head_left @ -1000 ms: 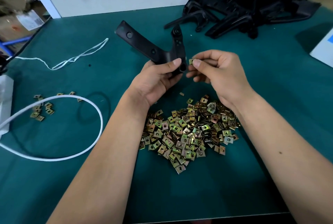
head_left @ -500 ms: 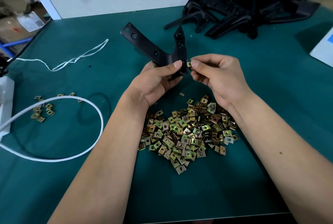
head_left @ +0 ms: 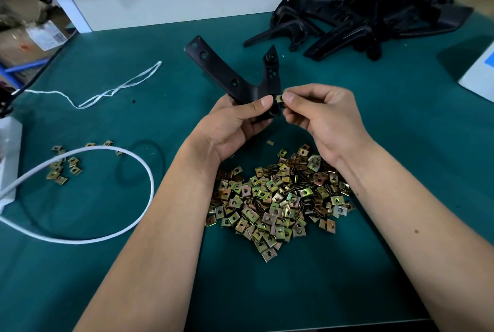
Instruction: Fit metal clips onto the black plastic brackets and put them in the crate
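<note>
My left hand [head_left: 235, 125] grips a black V-shaped plastic bracket [head_left: 227, 75] at its joint, holding it above the green table with both arms of the bracket pointing away from me. My right hand [head_left: 320, 115] pinches a small brass-coloured metal clip [head_left: 279, 98] between thumb and forefinger, right against the bracket's near end beside my left thumb. A heap of several metal clips [head_left: 278, 203] lies on the table below my wrists. No crate is in view.
A pile of black brackets [head_left: 369, 13] lies at the back right. A few loose clips [head_left: 62, 168] sit at the left beside a white cable loop [head_left: 128, 160] and a white string [head_left: 117, 88]. A pale box edge [head_left: 478, 75] shows at the right.
My right hand has brought the clip left until it touches the bracket's near end. The bracket has shifted slightly nearer and to the right in my left hand.
</note>
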`<state>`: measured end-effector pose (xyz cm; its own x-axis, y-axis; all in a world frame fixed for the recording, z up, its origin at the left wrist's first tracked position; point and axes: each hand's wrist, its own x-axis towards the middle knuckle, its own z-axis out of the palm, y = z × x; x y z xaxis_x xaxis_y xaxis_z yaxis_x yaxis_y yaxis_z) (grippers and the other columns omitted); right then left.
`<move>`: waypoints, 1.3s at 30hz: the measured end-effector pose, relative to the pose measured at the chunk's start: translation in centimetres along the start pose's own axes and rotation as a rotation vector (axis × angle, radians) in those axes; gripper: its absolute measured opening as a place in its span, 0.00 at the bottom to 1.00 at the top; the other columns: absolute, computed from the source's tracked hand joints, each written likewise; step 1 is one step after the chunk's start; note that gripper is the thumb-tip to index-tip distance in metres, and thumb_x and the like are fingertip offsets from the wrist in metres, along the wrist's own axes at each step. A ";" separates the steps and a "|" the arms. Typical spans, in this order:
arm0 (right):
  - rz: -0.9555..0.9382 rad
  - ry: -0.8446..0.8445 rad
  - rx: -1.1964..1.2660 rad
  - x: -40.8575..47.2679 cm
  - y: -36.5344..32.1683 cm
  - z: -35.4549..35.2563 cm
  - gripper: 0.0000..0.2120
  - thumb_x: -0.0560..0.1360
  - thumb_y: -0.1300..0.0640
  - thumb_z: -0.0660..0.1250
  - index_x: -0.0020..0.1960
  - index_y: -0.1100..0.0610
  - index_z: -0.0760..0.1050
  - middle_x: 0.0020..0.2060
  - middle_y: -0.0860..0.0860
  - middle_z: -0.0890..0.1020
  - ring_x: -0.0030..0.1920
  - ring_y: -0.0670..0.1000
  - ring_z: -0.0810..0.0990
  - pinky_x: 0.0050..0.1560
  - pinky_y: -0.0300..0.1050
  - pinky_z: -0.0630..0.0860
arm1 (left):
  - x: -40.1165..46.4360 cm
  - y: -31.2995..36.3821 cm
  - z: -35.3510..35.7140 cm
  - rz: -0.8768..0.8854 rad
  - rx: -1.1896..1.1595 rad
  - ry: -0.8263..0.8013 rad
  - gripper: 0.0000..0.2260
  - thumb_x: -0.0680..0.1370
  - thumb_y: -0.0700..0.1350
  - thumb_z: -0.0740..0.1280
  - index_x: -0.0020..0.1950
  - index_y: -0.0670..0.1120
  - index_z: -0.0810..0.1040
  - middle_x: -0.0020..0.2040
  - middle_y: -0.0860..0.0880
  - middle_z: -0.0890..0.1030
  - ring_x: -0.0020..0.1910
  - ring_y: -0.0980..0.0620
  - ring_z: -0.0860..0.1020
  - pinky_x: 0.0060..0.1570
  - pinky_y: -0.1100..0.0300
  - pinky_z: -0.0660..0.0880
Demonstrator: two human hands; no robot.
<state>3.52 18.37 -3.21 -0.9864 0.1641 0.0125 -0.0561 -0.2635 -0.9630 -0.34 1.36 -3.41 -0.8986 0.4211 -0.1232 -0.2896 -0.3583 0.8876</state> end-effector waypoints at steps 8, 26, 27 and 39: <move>-0.162 -0.055 -0.186 0.1 0.4 -0.3 0.11 0.76 0.68 0.72 0.55 0.59 0.77 0.33 0.51 0.78 0.34 0.48 0.76 0.38 0.42 0.75 | 0.4 -0.5 0.2 0.012 0.122 0.017 0.09 0.77 0.35 0.71 0.56 0.42 0.81 0.50 0.48 0.86 0.50 0.53 0.85 0.46 0.61 0.82; -0.113 -0.711 -1.141 0.3 -2.7 -2.4 0.08 0.73 0.55 0.79 0.50 0.44 0.86 0.46 0.42 0.81 0.47 0.41 0.79 0.46 0.32 0.72 | 0.5 0.6 -1.5 0.158 -0.206 0.222 0.11 0.76 0.32 0.71 0.47 0.47 0.76 0.38 0.49 0.84 0.40 0.50 0.84 0.38 0.54 0.80; -0.110 -0.714 -1.131 0.2 -2.6 -2.2 0.06 0.73 0.55 0.79 0.47 0.45 0.86 0.45 0.43 0.82 0.46 0.41 0.79 0.45 0.33 0.74 | 0.5 0.6 -1.5 0.141 -0.218 0.217 0.12 0.76 0.33 0.72 0.43 0.48 0.75 0.35 0.52 0.82 0.39 0.51 0.84 0.37 0.55 0.80; -0.238 -0.518 -1.128 0.6 -2.0 -2.3 0.03 0.78 0.58 0.73 0.46 0.51 0.81 0.41 0.43 0.84 0.42 0.40 0.81 0.45 0.35 0.76 | 0.6 0.3 -0.9 0.093 -0.294 0.197 0.14 0.68 0.37 0.77 0.37 0.49 0.73 0.33 0.55 0.78 0.39 0.55 0.83 0.41 0.59 0.80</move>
<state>3.41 21.21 -1.91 -0.9290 -0.3624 0.0746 -0.3294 0.7182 -0.6130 -1.23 0.76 -3.63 -0.9636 0.2172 -0.1561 -0.2600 -0.6237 0.7372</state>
